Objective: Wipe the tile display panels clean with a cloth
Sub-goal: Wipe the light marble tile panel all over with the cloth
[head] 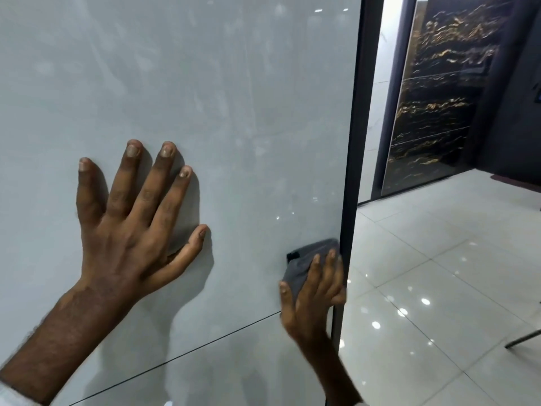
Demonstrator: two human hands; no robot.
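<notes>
Left hand (pixel 128 230), nearest my view, lies flat on the pale grey tile panel (pixel 205 83) with fingers spread, holding nothing. Right hand (pixel 313 294) presses a grey cloth (pixel 307 259) against the same panel, near-straight fingers laid over it and thumb out to the side. I note the cloth sits under those fingers, just beside the black frame (pixel 355 142). A thin seam (pixel 175 358) runs below both hands. Faint smears show above the left fingertips.

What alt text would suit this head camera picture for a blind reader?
A right hand presses a grey cloth on a pale glossy tile panel beside its dark frame; the left hand rests flat on it, fingers spread.
</notes>
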